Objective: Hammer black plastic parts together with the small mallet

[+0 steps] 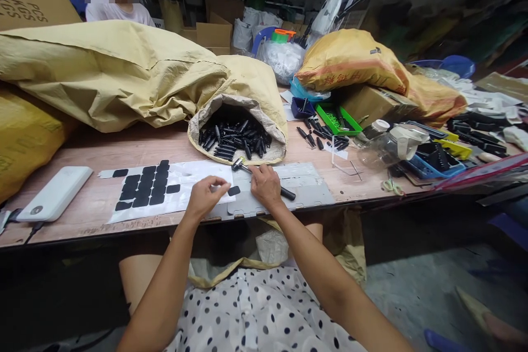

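Note:
My right hand (265, 184) is wrapped round a small hammer (287, 193). The metal head points away from me over a grey plate (305, 181), and the black handle end sticks out on the right. My left hand (206, 195) hovers at the right part of a white sheet (181, 173), thumb and fingers drawn together in a pinch; what they hold, if anything, is too small to make out. Just right of those fingertips lies a black rounded patch (234, 191). Rows of similar black pads (142, 186) cover the sheet's left part.
An open sack (284, 137) full of black pen-shaped parts (235, 137) lies behind the plate. Further right are a green tray (338, 121), a clear jar (377, 148), a blue basket (433, 168) and scissors (391, 187). A white power bank (58, 193) sits left. A person (119, 11) is behind the sacks.

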A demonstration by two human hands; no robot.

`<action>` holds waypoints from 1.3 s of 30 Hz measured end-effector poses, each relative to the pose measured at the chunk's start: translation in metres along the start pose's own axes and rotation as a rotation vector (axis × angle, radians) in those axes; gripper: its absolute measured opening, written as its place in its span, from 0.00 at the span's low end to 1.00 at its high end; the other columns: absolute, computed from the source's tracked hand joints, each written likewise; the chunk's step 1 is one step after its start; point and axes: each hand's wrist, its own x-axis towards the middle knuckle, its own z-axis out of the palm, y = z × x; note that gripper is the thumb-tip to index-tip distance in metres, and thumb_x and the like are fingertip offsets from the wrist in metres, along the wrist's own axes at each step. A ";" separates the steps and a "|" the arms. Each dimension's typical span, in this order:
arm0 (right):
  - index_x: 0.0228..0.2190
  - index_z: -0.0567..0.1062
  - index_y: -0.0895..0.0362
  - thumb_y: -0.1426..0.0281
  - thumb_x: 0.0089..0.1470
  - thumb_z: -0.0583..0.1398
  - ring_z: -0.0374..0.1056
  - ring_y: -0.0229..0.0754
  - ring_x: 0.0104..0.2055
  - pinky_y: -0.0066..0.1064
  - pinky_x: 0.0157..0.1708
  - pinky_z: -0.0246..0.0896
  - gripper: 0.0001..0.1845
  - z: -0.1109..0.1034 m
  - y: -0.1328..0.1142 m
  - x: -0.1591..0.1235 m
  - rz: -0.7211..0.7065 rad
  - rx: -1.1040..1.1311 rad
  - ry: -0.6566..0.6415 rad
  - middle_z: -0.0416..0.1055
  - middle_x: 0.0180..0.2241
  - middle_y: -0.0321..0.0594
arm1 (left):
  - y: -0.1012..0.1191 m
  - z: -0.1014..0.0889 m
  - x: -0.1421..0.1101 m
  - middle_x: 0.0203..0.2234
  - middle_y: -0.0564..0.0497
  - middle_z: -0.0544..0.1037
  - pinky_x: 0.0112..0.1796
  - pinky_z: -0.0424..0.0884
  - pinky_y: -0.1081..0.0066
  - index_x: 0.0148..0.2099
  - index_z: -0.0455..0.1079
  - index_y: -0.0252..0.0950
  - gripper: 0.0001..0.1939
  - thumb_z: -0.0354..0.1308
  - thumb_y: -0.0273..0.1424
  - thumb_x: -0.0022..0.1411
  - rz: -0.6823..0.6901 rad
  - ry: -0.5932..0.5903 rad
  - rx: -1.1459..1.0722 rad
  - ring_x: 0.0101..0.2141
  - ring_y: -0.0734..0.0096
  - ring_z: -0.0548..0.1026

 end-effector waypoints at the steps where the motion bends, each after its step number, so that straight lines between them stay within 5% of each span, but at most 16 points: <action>1: 0.55 0.78 0.50 0.73 0.65 0.53 0.62 0.49 0.44 0.34 0.39 0.54 0.22 0.000 0.000 0.000 0.001 0.001 -0.001 0.72 0.42 0.46 | 0.005 0.005 0.013 0.34 0.49 0.84 0.46 0.75 0.60 0.35 0.80 0.41 0.12 0.61 0.42 0.61 -0.017 0.066 0.023 0.39 0.59 0.79; 5: 0.54 0.78 0.50 0.73 0.64 0.53 0.62 0.49 0.44 0.34 0.40 0.54 0.21 -0.001 -0.002 0.000 0.002 0.003 0.000 0.71 0.42 0.46 | 0.028 0.030 0.069 0.36 0.46 0.82 0.53 0.70 0.54 0.31 0.80 0.41 0.11 0.63 0.41 0.60 -0.046 0.255 0.205 0.46 0.52 0.76; 8: 0.54 0.77 0.49 0.73 0.64 0.54 0.62 0.49 0.44 0.35 0.40 0.54 0.22 -0.001 -0.003 0.001 0.000 0.000 0.000 0.71 0.41 0.46 | 0.042 0.050 0.101 0.37 0.41 0.82 0.52 0.69 0.50 0.29 0.80 0.41 0.12 0.64 0.41 0.58 -0.122 0.253 0.330 0.49 0.43 0.73; 16: 0.51 0.79 0.51 0.74 0.62 0.55 0.61 0.49 0.44 0.35 0.40 0.55 0.20 0.001 -0.003 0.001 -0.009 -0.033 0.017 0.70 0.40 0.46 | 0.053 0.080 0.122 0.39 0.39 0.82 0.50 0.67 0.48 0.30 0.78 0.39 0.05 0.65 0.34 0.53 -0.207 0.179 0.405 0.51 0.40 0.72; 22: 0.52 0.78 0.50 0.73 0.63 0.55 0.62 0.49 0.44 0.34 0.40 0.55 0.20 -0.001 -0.004 0.001 0.001 -0.004 0.014 0.71 0.41 0.46 | 0.048 0.043 0.087 0.36 0.48 0.83 0.47 0.70 0.59 0.38 0.79 0.41 0.07 0.62 0.36 0.59 -0.096 0.215 0.238 0.41 0.55 0.77; 28: 0.53 0.78 0.50 0.74 0.63 0.54 0.62 0.49 0.44 0.34 0.40 0.55 0.20 0.002 -0.002 0.001 0.013 -0.009 0.013 0.71 0.42 0.46 | 0.003 0.002 0.017 0.31 0.50 0.83 0.42 0.69 0.59 0.34 0.80 0.43 0.04 0.67 0.36 0.55 -0.056 0.227 0.327 0.40 0.53 0.77; 33: 0.53 0.78 0.50 0.74 0.64 0.54 0.62 0.49 0.44 0.34 0.39 0.55 0.21 0.004 0.002 0.001 -0.010 -0.012 0.029 0.72 0.42 0.46 | -0.025 0.005 -0.006 0.30 0.50 0.81 0.40 0.69 0.59 0.35 0.81 0.45 0.05 0.68 0.35 0.53 -0.078 0.194 0.362 0.39 0.52 0.76; 39: 0.54 0.78 0.49 0.73 0.64 0.54 0.62 0.49 0.44 0.34 0.40 0.55 0.21 0.004 0.003 0.000 0.001 -0.018 0.025 0.72 0.42 0.46 | -0.027 0.011 -0.012 0.29 0.49 0.79 0.41 0.68 0.60 0.37 0.80 0.44 0.08 0.68 0.33 0.51 -0.025 0.200 0.377 0.39 0.52 0.75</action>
